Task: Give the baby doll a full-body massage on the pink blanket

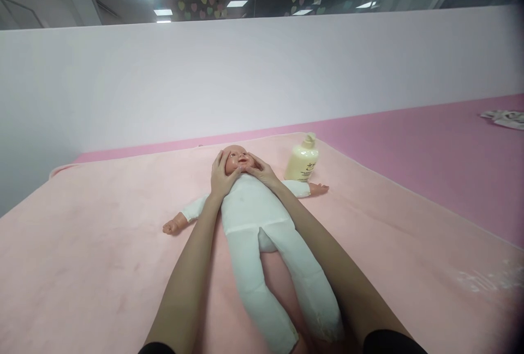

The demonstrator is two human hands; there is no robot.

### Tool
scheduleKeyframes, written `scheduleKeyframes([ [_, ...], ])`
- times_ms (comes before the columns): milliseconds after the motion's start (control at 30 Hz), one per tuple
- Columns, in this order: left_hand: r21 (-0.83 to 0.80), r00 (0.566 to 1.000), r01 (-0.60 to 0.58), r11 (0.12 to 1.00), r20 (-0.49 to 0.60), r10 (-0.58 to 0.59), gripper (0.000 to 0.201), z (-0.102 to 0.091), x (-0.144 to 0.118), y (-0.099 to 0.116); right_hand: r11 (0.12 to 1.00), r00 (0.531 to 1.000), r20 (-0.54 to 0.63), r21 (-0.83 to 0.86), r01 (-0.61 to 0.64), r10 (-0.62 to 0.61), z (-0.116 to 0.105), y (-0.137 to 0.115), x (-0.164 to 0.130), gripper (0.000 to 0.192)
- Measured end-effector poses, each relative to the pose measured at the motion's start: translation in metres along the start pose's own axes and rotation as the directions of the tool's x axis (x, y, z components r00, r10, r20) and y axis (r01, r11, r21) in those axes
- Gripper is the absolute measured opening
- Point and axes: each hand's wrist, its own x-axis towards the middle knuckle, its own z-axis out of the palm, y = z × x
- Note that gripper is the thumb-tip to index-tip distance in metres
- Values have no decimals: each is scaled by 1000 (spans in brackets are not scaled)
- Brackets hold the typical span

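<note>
Two bare forearms reach in from the near edge of the pink blanket, which covers a bed-like surface, one along each side of a doll in a white suit. The doll lies on its back near the middle of the blanket, legs toward the near edge, head toward the far edge. The left hand cups one side of the doll's head, fingers spread. The right hand rests on the other cheek, fingers loosely apart. A cream lotion bottle stands upright just beside the doll's outstretched arm, near the far edge. Crumpled cloth lies far right.
</note>
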Motion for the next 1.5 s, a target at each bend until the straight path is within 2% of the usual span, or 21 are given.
scheduleKeyframes([
  [367, -10, 1000, 11, 1000, 2, -11, 69, -1, 0, 1, 999, 1000, -4, -37, -18, 18, 3, -9, -4, 94],
  [667, -16, 1000, -5, 1000, 1, 5, 66, -2, -1, 2, 996, 1000, 4, -89, 18, -18, -1, 0, 1, 91],
  [1000, -6, 1000, -8, 1000, 4, 8, 65, -2, -1, 3, 998, 999, -34, -58, 10, -12, 2, -1, -1, 92],
  [1300, -13, 999, 45, 999, 23, -45, 68, -3, -2, 7, 999, 1000, 22, -41, 23, -22, -2, 1, -2, 86],
  [1500, -12, 999, 25, 1000, 22, -25, 68, -3, -2, 4, 997, 1000, -17, -74, 14, -15, 0, 1, -1, 88],
])
